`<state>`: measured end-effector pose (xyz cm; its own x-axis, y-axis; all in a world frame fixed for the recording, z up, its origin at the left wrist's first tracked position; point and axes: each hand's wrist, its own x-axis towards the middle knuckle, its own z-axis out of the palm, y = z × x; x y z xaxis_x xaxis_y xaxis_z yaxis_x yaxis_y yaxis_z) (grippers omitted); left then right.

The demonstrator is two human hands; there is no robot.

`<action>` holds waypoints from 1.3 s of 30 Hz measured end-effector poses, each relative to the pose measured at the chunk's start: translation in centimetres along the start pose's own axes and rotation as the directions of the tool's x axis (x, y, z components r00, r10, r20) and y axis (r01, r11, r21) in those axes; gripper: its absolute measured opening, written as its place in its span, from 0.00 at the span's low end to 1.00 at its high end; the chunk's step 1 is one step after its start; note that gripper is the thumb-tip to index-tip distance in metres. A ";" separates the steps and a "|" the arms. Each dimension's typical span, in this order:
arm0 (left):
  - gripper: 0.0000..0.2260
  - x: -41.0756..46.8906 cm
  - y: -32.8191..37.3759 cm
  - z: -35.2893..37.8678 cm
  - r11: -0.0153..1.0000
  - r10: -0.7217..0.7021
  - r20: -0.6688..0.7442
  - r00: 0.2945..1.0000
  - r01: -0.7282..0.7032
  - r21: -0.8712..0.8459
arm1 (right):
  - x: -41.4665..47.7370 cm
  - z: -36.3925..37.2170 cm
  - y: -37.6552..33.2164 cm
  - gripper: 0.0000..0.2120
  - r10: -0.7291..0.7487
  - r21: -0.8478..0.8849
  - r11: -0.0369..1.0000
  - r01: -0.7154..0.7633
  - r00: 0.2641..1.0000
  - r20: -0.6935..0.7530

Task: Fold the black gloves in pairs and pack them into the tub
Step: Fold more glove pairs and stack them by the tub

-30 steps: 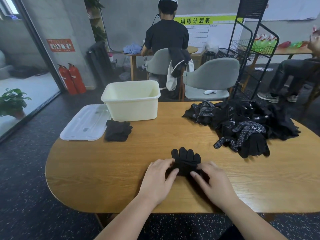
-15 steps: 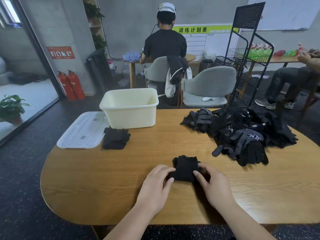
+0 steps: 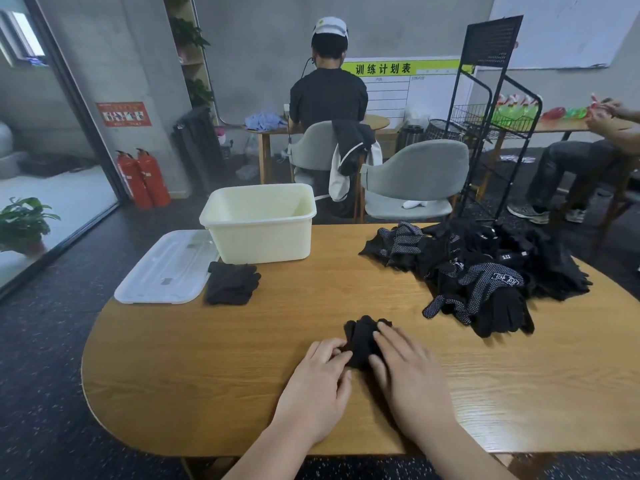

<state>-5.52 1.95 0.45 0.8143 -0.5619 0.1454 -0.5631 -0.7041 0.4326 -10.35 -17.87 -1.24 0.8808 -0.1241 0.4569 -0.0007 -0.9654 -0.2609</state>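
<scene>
On the near middle of the wooden table, right in front of me, sits the black glove bundle I am working on, folded into a small, thick wad. My left hand is at its left edge with the fingers curled in, gripping the fabric there. My right hand lies over the right side of the wad with its fingers stretched out fairly straight and pressing down on top, and the thumb rests against the near edge. The two hands are close together, nearly touching. Farther back and to the left stands the cream tub, upright and uncovered, and its translucent lid lies flat on the table just to the tub's left. A folded pair of black gloves rests on the table against the lid's right edge, just in front of the tub. Over on the right, well apart from my hands, a loose heap of black gloves is spread out, some of them with white dotted palms.
</scene>
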 end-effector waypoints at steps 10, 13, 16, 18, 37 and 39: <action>0.26 0.0 0.3 -0.3 0.995 0.025 0.005 1.000 -0.025 0.101 | 0.4 0.5 0.4 0.29 -0.033 -0.019 0.999 0.038 0.976 0.214; 0.28 0.0 0.3 -0.3 0.977 0.143 0.082 0.986 -0.154 0.144 | 0.3 0.9 0.7 0.30 0.000 -0.045 0.999 0.010 0.977 0.212; 0.29 0.3 0.4 -0.3 0.971 0.148 0.140 0.979 -0.171 0.169 | 0.3 1.3 1.0 0.31 0.004 -0.036 0.999 0.004 0.971 0.240; 0.29 0.3 0.5 -0.4 0.973 0.137 0.133 0.982 -0.159 0.169 | 0.5 1.1 0.9 0.31 0.004 -0.006 1.000 -0.002 0.971 0.239; 0.29 0.1 0.7 -0.2 0.962 -0.035 -0.051 0.998 0.048 0.268 | 0.4 0.2 0.7 0.24 0.095 0.030 0.994 -0.101 0.982 0.165; 0.29 0.0 0.7 -0.2 0.966 -0.057 -0.064 0.996 0.072 0.249 | 0.4 0.1 0.6 0.24 0.094 0.006 0.995 -0.096 0.979 0.181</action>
<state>-5.83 1.56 0.93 0.8527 -0.4914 0.1773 -0.5204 -0.8286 0.2065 -9.93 -18.45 -1.28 0.9478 -0.1706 0.2693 -0.0828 -0.9475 -0.3087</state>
